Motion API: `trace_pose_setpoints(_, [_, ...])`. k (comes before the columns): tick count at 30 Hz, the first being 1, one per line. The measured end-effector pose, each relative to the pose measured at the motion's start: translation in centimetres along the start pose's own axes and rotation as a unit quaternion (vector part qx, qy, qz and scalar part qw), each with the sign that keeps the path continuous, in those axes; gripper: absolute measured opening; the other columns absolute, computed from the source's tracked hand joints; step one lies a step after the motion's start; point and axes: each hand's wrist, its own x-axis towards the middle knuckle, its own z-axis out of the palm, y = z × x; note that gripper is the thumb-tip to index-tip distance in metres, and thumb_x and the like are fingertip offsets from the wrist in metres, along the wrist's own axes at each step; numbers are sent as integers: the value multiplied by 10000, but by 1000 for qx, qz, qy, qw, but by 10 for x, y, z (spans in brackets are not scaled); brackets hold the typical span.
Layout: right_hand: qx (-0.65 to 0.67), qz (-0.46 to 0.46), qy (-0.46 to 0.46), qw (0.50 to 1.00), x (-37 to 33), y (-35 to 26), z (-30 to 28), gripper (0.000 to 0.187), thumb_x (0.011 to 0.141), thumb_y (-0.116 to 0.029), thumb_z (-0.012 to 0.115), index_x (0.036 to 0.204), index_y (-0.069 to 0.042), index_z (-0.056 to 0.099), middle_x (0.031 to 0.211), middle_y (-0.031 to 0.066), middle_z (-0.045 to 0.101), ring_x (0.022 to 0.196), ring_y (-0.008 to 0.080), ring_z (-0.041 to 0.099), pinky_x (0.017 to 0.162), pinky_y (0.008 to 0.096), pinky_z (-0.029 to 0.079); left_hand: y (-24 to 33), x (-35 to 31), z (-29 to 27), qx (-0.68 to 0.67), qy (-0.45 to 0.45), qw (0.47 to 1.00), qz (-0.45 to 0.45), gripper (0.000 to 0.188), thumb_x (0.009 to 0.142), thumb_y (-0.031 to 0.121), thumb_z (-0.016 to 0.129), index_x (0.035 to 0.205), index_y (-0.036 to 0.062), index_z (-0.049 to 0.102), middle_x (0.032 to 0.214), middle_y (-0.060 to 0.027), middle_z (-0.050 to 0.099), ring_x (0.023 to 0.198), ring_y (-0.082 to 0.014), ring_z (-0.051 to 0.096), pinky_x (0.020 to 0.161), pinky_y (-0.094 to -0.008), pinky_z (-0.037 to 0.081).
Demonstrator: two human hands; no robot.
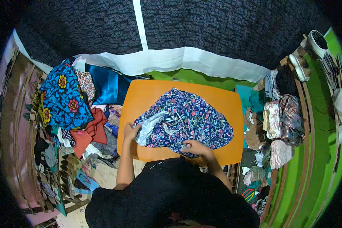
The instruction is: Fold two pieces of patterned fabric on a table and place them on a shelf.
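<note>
Left hand (130, 132) at the left edge of the floral cloth (201, 117), thumb and fingers pinching that edge. Sweep from left to right follows.

Well to the left of the left hand, slightly farther away: bright blue cloth (62, 106) with large red and yellow flowers, heaped on other fabric. Right of it, up and left from the same hand, shiny blue cloth (104, 85). Red cloth (98, 122) lower down, nearer that hand, folds loose.

Orange counter (144, 95) lies under both hands, corners rounded. Floral cloth, navy with small pink, white and green print, is spread on it between the hands and beyond them, surface wrinkled. Pale patch (143, 135) of the cloth turned up just right of the left hand.

Right hand (198, 147) at the near edge of the floral cloth: thumb on top, edge pinched; fingers mostly hidden.

Well right of the right hand, somewhat farther away: dark patterned cloth (291, 117), draped. Pale striped cloth (281, 154) hangs just below it, about level with the right hand.
</note>
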Motion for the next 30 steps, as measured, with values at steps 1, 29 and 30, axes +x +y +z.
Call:
trace_pose_setpoints(1, [3,-5,-2,1000,5,-2,-5,475,698,-373,632,989,-11,536,629,23,513,577,99,454,518,241,357,11,1,3,81,87,985,127,379,646,305,665,799,-26,563,727,-105,568,619,-185,533,587,-286,432])
trace_pose_setpoints(29, [-92,-187,451,868,133,-90,-89,319,716,-117,484,989,46,466,895,274,522,853,407,501,744,424,404,63,-57,34,-34,25,971,235,280,635,-11,430,877,6,569,710,-109,576,670,-164,539,616,-279,419])
trace_pose_setpoints(30, [-51,-184,471,861,117,-114,-107,256,718,-113,430,912,49,473,830,268,524,802,418,495,735,427,394,87,-67,21,-126,39,973,190,346,613,-31,437,938,-10,554,748,-67,579,673,-138,521,623,-263,418])
